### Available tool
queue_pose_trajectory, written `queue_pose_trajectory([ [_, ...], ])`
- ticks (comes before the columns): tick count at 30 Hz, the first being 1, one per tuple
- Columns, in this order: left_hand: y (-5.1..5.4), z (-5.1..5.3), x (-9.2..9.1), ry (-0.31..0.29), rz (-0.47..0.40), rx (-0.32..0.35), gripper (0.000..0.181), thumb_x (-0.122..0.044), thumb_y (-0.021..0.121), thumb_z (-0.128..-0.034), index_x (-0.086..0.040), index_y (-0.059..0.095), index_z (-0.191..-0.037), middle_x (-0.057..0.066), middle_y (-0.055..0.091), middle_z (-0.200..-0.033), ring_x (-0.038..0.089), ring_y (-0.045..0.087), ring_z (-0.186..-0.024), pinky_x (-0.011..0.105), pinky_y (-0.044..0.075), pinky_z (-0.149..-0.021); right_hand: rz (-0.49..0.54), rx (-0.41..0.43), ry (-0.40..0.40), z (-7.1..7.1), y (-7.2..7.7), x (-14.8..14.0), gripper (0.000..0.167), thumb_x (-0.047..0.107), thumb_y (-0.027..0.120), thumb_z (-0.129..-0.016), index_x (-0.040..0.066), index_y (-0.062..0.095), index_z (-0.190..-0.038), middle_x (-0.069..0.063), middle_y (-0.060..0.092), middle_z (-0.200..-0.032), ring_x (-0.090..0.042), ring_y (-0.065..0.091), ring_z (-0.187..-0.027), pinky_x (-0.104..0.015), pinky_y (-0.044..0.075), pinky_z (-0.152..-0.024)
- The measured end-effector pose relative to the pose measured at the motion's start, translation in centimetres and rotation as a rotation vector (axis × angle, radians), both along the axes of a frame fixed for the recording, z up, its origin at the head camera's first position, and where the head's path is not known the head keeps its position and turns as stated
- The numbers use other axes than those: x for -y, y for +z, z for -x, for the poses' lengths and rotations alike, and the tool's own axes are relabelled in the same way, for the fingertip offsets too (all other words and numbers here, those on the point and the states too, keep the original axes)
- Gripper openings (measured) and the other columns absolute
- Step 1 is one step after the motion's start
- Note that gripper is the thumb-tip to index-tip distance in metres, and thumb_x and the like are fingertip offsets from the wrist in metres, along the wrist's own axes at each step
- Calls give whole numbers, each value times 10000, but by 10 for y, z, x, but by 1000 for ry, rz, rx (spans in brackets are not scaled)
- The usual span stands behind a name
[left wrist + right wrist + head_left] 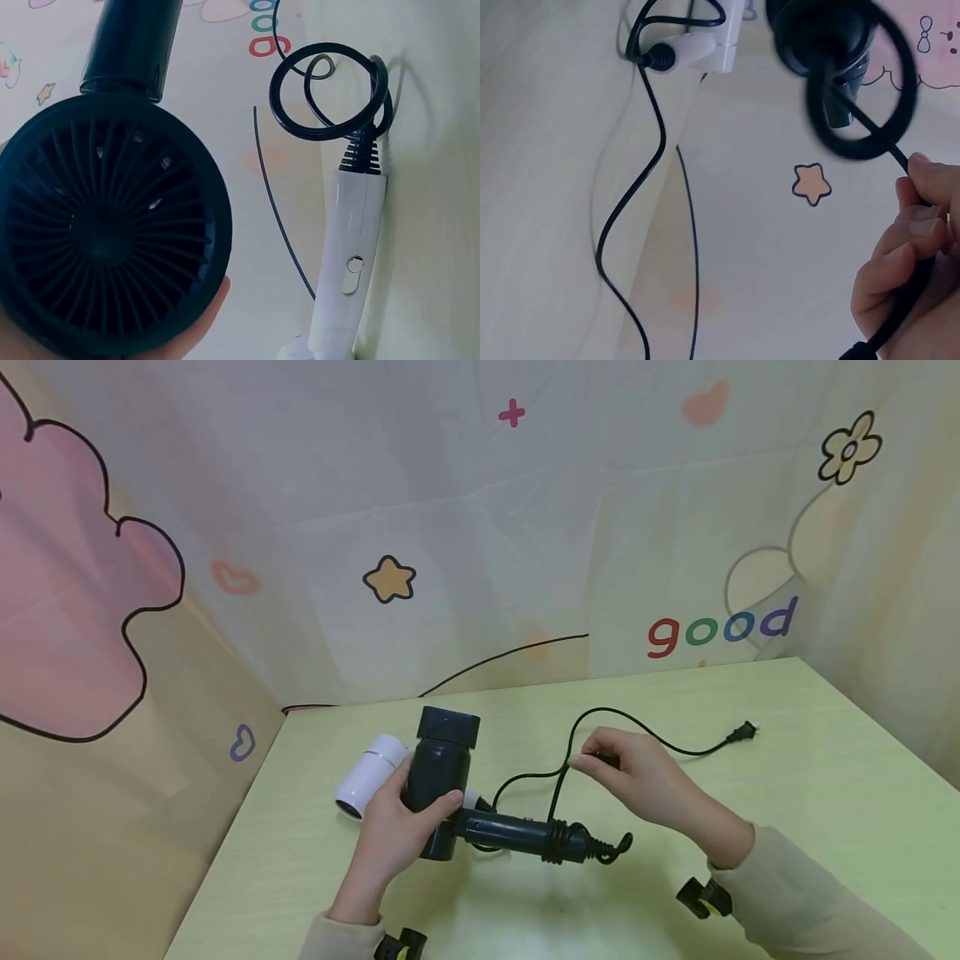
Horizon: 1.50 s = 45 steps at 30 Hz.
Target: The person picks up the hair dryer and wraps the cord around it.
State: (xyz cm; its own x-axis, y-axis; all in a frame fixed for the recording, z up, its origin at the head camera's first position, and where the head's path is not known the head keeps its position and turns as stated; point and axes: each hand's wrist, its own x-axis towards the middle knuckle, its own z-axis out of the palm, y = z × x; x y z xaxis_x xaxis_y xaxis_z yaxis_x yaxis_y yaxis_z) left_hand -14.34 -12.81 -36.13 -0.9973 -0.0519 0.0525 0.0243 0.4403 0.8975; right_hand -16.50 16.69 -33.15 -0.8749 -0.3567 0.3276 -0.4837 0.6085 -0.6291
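A dark hair dryer point(441, 768) is raised above the table, its handle pointing right. My left hand point(393, 831) grips it around the barrel; the left wrist view looks onto its round rear grille point(105, 232). Part of its black cord point(555, 842) is wound round the handle. From there the cord runs taut up to my right hand point(645, 777), which pinches it between thumb and fingers. A thicker dark part of the cord point(911, 292) lies under the curled fingers. Behind the left hand, a white hair dryer point(371, 772) lies on the table, partly hidden.
The white dryer's cord point(611, 709) curves across the back of the table point(825, 793) to a black plug point(741, 732) at the right. Behind the table hangs a printed curtain point(480, 527).
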Motion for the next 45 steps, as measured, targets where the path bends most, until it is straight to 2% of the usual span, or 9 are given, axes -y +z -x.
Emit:
queue_pose_trajectory([
  [4, 0, 0, -2, 16, 23, -9, 751, -409, 767, -762, -228, 429, -1408, 107, 623, -1129, 252, 616, -910, 362, 548, -678, 19, -1, 18, -8, 5, 5, 163, 279, 637, -904, 202, 610, -764, 92, 377, -568, -28, 326, -498, -215, 321, -496],
  [10, -1, 0, -2, 51, 86, -36, 828, -434, 754, -768, -201, 358, -1458, 100, 597, -1224, 269, 607, -955, 367, 537, -702, 60, 55, 52, -18, 10, 11, 186, 262, 660, -888, 208, 605, -719, 85, 393, -571, -22, 339, -502, -205, 320, -478],
  [18, -2, 0, -3, 103, 147, -83, 814, -462, 733, -780, -188, 364, -1452, 136, 626, -1178, 269, 623, -923, 380, 533, -682, 96, 151, 94, -30, 7, 20, 196, 261, 640, -902, 142, 625, -747, 85, 417, -590, -18, 352, -515, -199, 331, -482],
  [24, -4, -1, -1, 156, 159, -105, 811, -466, 732, -780, -225, 354, -1455, 138, 643, -1134, 272, 620, -912, 361, 516, -653, 98, 201, 118, -36, 8, 22, 196, 272, 628, -909, 114, 651, -793, 49, 539, -652, -28, 415, -548, -210, 388, -517],
  [26, -5, -1, -1, 174, 164, -106, 819, -470, 730, -781, -235, 340, -1461, 135, 642, -1130, 272, 615, -913, 353, 511, -652, 96, 217, 111, -38, 8, 22, 198, 275, 629, -907, 112, 653, -797, 46, 538, -646, -34, 417, -549, -212, 382, -519],
  [31, -6, 0, 0, 202, 166, -140, 834, -451, 726, -790, -216, 313, -1475, 144, 643, -1103, 273, 606, -886, 329, 493, -644, 122, 272, 48, -40, 7, 23, 221, 227, 604, -914, 120, 617, -721, 49, 477, -577, -43, 347, -475, -216, 325, -463],
  [34, -5, 1, 0, 216, 154, -159, 840, -437, 725, -793, -211, 301, -1482, 143, 641, -1104, 272, 605, -882, 325, 487, -654, 148, 289, 30, -41, 8, 24, 211, 178, 593, -907, 116, 599, -706, 24, 522, -604, -61, 369, -480, -224, 336, -453],
  [40, -4, 1, 0, 235, 130, -175, 852, -440, 715, -803, -187, 280, -1490, 137, 611, -1165, 282, 602, -904, 357, 512, -681, 154, 310, 75, -47, 6, 27, 156, 170, 593, -903, 108, 616, -761, 5, 566, -661, -92, 476, -580, -242, 411, -514],
  [45, -5, 2, 0, 254, 107, -196, 849, -458, 704, -811, -176, 279, -1489, 133, 594, -1192, 288, 604, -917, 380, 535, -680, 155, 338, 111, -52, 2, 31, 131, 174, 587, -907, 113, 627, -799, 21, 567, -665, -83, 493, -579, -244, 431, -538],
])
